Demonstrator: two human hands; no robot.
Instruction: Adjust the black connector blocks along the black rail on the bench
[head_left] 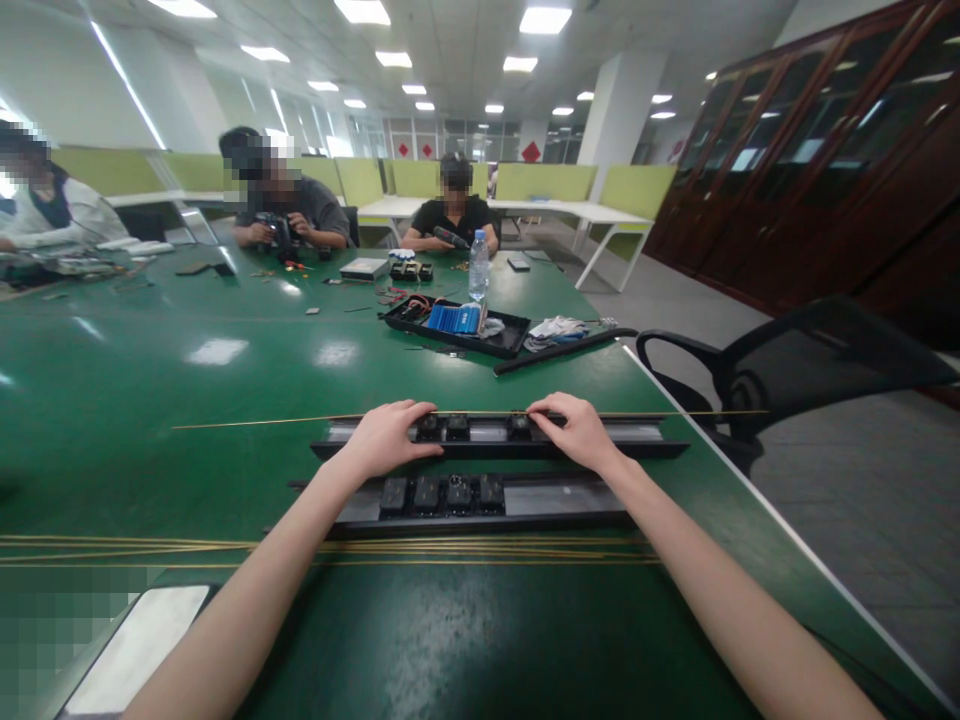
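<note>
A long black channel with a grey inner strip lies crosswise on the green table, holding several black blocks. My left hand spans the channel near its left part, fingertips at the far edge and thumb along the near wall, beside a block. A thin brass-coloured rod runs along the far edge and sticks out past both ends. My right hand pinches the rod with thumb and forefinger, close to the rightmost block. Nearer to me, a second black channel carries several black blocks in a row.
Several more brass rods lie in front of the nearer channel. Farther off are a black tray, a water bottle, cloth gloves and a black strip. Three people sit across the table; a chair stands right.
</note>
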